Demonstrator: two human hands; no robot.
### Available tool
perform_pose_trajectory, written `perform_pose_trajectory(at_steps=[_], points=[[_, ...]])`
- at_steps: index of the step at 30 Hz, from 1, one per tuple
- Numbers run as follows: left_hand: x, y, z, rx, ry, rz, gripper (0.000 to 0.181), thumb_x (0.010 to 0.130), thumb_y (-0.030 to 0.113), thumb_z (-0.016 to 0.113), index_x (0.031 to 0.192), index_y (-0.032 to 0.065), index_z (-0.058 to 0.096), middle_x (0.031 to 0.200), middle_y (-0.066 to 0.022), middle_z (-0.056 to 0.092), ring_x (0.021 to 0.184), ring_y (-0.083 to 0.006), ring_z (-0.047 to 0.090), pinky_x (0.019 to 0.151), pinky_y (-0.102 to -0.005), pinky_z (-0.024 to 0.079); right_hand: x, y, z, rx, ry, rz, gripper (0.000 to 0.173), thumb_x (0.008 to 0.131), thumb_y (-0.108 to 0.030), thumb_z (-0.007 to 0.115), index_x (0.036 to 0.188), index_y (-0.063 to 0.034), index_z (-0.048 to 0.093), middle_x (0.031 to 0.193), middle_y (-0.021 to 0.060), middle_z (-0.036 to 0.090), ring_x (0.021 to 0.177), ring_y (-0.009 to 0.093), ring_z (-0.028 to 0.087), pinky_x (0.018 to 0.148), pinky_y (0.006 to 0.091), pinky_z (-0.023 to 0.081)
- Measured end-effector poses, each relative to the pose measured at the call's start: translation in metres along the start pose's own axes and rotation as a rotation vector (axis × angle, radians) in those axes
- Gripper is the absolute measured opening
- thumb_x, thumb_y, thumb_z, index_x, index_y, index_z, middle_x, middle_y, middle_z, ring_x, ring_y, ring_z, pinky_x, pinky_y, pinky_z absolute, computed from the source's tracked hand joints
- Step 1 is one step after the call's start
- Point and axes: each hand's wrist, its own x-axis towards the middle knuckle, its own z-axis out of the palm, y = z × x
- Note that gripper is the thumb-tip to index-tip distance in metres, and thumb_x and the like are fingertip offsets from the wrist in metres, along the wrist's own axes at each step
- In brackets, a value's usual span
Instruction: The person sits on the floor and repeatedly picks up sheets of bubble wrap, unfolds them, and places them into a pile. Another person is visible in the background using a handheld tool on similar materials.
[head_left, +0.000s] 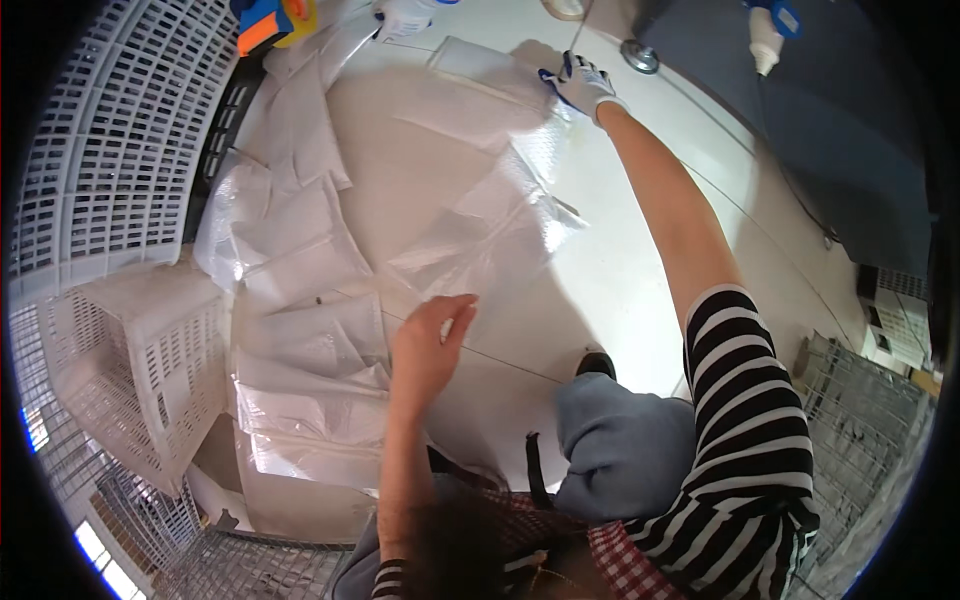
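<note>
My left hand (433, 341) is bare and hovers low over the middle of the floor. Its thumb and fingers come together beside a crumpled clear plastic bag (495, 225); whether they pinch its edge I cannot tell. At the upper right, my right hand (586, 84) wears a white and blue work glove and reaches far forward. Its fingers are apart, near the far corner of translucent bubble-wrap bags (480, 112). More flat translucent bags (307, 247) lie overlapping in a curved row to the left, and a stack of them (315, 405) fans out beside my left forearm.
Another person's gloved hand (405, 19) touches the bags at the top. White perforated plastic crates (127, 142) line the left, with a tipped crate (165, 375) below. A round metal piece (640, 56) sits on the floor near a dark grey panel (810, 135). Wire mesh (862, 420) stands at right.
</note>
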Motion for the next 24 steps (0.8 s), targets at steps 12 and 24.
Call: perform_pose_trajectory(at_steps=[12,24], points=[[-0.014,-0.009,0.01,0.0,0.038,-0.091,0.015,0.086,0.007,0.063,0.1,0.0032,0.067,0.089,-0.0127,0.066,0.082,-0.0294,0.064,0.072,-0.0357,0.049,0.043,-0.014,-0.026,-0.017,-0.483,-0.136,0.075,0.067,-0.062,0.067,0.116,-0.0039,0.065,0.118,0.0192,0.062,0.106,0.034,0.059,0.094,0.0411,0.044],[-0.006,0.004,0.015,-0.156,0.033,-0.059,0.019,0.091,0.012,0.058,0.105,0.003,0.067,0.09,-0.0107,0.068,0.081,-0.0202,0.064,0.069,-0.0315,0.047,-0.103,-0.064,-0.165,-0.025,-0.273,-0.494,0.052,0.076,-0.038,0.071,0.117,-0.0066,0.061,0.115,0.0153,0.061,0.099,0.028,0.062,0.089,0.0304,0.048]])
